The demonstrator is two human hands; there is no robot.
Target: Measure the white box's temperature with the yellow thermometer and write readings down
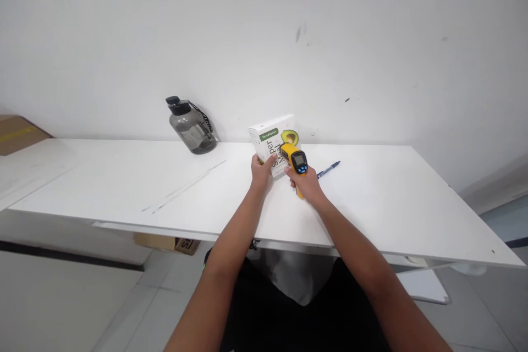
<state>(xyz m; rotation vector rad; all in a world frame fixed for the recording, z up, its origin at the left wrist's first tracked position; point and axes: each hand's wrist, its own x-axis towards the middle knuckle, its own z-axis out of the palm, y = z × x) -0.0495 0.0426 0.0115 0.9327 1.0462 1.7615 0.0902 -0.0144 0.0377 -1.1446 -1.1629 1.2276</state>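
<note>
My left hand [261, 169] grips the lower left edge of a white box [272, 140] with an avocado picture, held upright over the white table [124, 187]. My right hand [307, 186] is closed around the handle of a yellow and black infrared thermometer gun [295, 160]. The gun's nose points at the front of the box, almost touching it, and its blue display faces me.
A blue pen [329, 169] lies on the table just right of my right hand. A smoky grey water bottle [191, 125] leans against the wall at the back. Cardboard boxes sit at the far left [16, 133] and under the table [167, 243].
</note>
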